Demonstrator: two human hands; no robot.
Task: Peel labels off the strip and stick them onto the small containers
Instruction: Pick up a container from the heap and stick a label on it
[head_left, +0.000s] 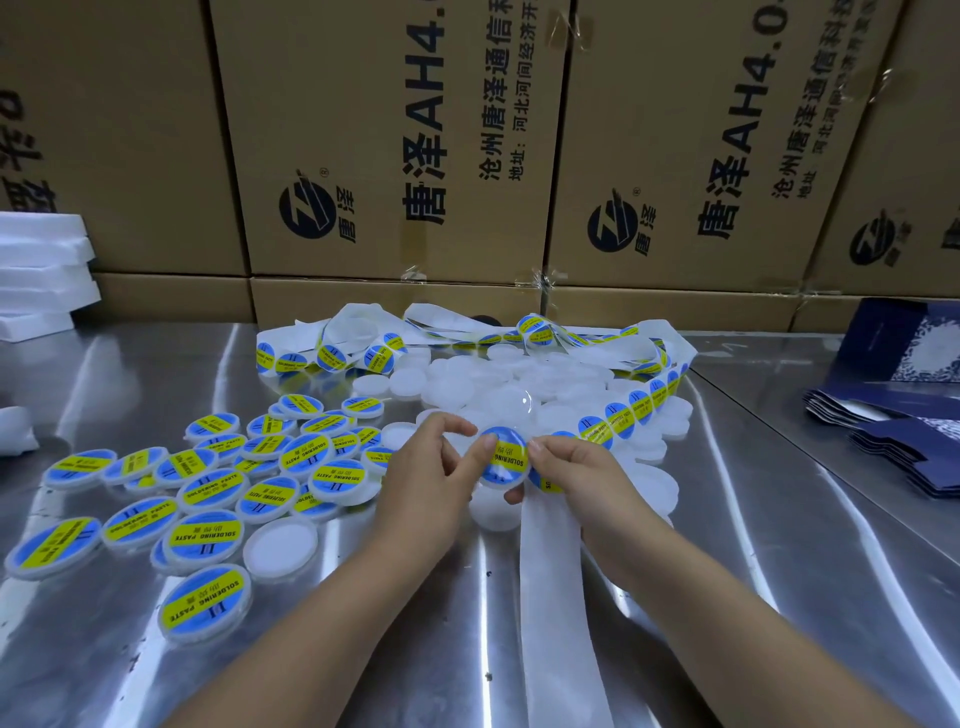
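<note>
One small container (503, 462) sits between your hands above the middle of the table (467, 623), a blue and yellow label already on its lid. Your left hand (431, 483) pinches its left edge, thumb pressing on the label; your right hand (587, 478) grips the right edge, with the label strip (618, 421) running under it and off to the far right. Labelled containers (208, 499) are scattered to the left, with bare white ones (519, 384) just beyond your hands. Cardboard boxes (395, 145) line the far side.
</note>
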